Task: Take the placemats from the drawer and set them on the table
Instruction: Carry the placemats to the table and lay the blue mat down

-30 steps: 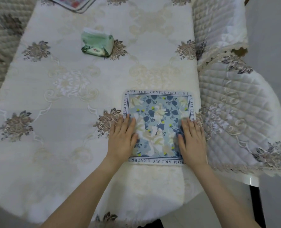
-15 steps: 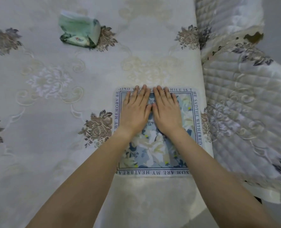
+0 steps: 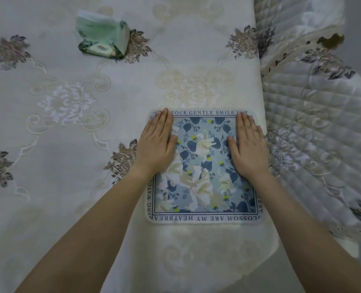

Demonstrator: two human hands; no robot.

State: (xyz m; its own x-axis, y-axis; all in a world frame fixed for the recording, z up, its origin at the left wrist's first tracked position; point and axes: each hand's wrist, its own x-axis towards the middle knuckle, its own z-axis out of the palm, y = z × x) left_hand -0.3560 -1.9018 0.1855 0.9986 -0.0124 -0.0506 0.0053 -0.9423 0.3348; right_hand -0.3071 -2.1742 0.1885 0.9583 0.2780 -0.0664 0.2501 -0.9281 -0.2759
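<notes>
Far left, a green tissue pack [image 3: 103, 40] sat on the table [image 3: 48, 187] w/ a flowery white cloth; its logo was too small to read. My left hand [image 3: 157, 142] lay flat on the placemat [image 3: 205, 180], fingers straight & close together, gripping nothing. The mat was by the table's right edge. Top border: "YOUR GENTLE SMILE IS T". Near border, upside down: "LOSSOM ARE MY HEATBREA". My right hand [image 3: 248, 146] lay flat too, same way. Just beside: a quilted chair cover [image 3: 323, 123].
</notes>
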